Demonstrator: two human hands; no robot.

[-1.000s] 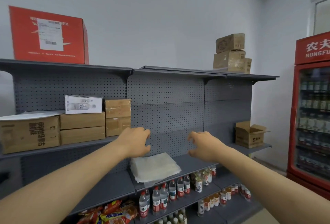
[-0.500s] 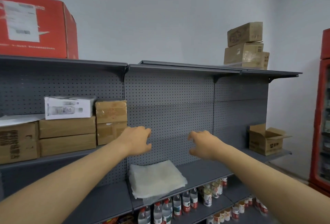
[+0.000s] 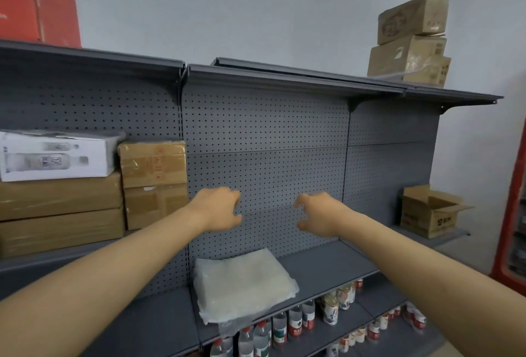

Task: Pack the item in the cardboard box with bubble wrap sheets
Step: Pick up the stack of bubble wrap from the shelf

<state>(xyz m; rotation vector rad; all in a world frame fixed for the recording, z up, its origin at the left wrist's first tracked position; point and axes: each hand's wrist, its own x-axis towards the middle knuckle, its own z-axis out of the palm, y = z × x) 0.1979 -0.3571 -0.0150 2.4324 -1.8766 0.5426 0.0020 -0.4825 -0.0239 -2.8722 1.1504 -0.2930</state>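
A stack of clear bubble wrap sheets point(image 3: 243, 282) lies on the grey middle shelf point(image 3: 327, 265), its front edge hanging over the shelf lip. My left hand point(image 3: 217, 210) and my right hand point(image 3: 318, 218) reach forward above the stack, in front of the pegboard back panel. Both hold nothing, fingers curled and apart. An open cardboard box point(image 3: 431, 211) stands at the right end of the same shelf level. Closed cardboard boxes point(image 3: 153, 184) are stacked to the left.
A white bottle carton point(image 3: 55, 156) rests on flat brown boxes point(image 3: 59, 214) at the left. A red box point(image 3: 37, 0) and taped cartons point(image 3: 410, 43) sit on the top shelf. Bottles and cans point(image 3: 296, 322) fill the lower shelf. A red fridge edge point(image 3: 512, 214) stands at the right.
The view has swung left and closer to the shelving, so the fridge has nearly left the frame. Both hands stay raised over the bubble wrap, holding nothing.
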